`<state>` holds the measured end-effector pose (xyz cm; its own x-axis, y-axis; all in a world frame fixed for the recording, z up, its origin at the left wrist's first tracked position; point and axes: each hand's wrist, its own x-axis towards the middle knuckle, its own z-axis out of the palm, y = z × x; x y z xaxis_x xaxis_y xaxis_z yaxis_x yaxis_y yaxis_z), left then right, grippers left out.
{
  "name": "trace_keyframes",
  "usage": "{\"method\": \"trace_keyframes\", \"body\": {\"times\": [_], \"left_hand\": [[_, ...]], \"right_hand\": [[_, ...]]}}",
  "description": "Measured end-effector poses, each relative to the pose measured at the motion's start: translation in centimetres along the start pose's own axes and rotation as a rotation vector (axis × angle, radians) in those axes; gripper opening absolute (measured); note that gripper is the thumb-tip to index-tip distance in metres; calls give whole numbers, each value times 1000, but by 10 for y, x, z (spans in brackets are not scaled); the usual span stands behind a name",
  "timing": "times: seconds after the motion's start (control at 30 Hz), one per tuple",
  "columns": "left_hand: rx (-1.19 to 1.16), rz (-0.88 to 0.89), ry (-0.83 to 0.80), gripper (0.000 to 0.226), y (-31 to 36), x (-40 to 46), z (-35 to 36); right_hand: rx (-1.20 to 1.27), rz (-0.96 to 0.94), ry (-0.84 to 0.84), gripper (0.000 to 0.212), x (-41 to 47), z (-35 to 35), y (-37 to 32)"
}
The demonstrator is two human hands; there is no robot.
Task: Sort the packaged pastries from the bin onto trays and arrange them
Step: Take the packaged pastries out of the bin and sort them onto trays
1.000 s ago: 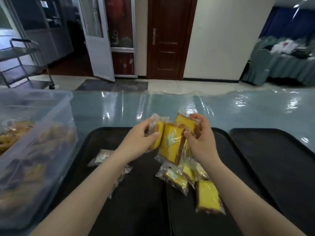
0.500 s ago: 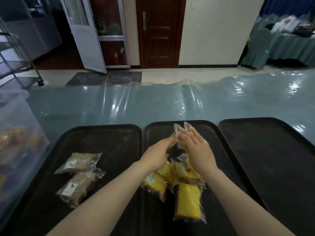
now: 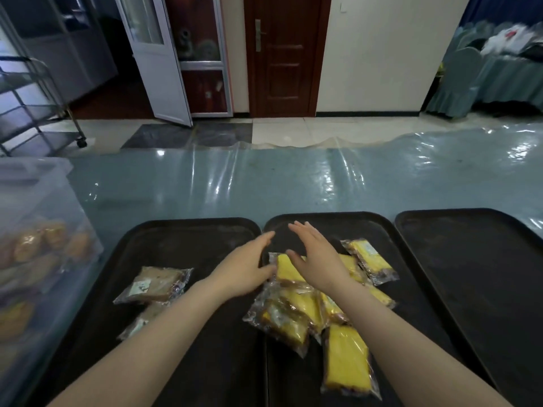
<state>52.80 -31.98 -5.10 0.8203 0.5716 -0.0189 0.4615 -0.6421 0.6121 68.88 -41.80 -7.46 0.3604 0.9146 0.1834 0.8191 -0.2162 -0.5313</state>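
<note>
Plastic-covered blue table (image 3: 293,183) with three black trays: left tray (image 3: 182,239), middle tray (image 3: 352,227), right tray (image 3: 470,259). Left hand (image 3: 244,268) and right hand (image 3: 320,259), fingers straight, holding nothing, over yellow cake packets (image 3: 346,359) piled on middle tray. Brown cake packets (image 3: 152,284) on left tray, white labels unreadable; clear bin (image 3: 35,201) of pastries at far left.

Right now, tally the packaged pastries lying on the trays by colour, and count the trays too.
Yellow cake packs, heaped on the middle tray: at least 6; the overlap hides an exact count.
Brown pastry packs, on the left tray: 2.
Black trays, including the right tray: 3.
Total: at least 8 packs on 3 trays.
</note>
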Motion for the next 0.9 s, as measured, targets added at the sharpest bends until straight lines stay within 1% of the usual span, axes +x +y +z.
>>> {"method": "trace_keyframes", "body": {"times": [0.1,0.2,0.33,0.47,0.6,0.73,0.9], "left_hand": [[-34,19,132,72,-9,-18,-40],[-66,28,228,69,-25,-43,-79],[-153,26,334,64,-54,-92,-128],[-183,-3,421,62,-87,-153,-177],[-214,19,502,59,-119,-212,-225],[-228,8,502,56,-148,-250,-263],[-233,-48,442,55,-190,-281,-289]], "right_hand": [[104,-2,64,50,4,-6,-42],[196,-12,92,43,6,-4,-92],[449,-2,109,32,5,14,-168],[645,-2,105,32,-2,49,-256],[735,-82,122,34,-8,83,-336],[803,-133,135,38,-12,108,-393],[747,-180,63,38,-3,123,-431]]}}
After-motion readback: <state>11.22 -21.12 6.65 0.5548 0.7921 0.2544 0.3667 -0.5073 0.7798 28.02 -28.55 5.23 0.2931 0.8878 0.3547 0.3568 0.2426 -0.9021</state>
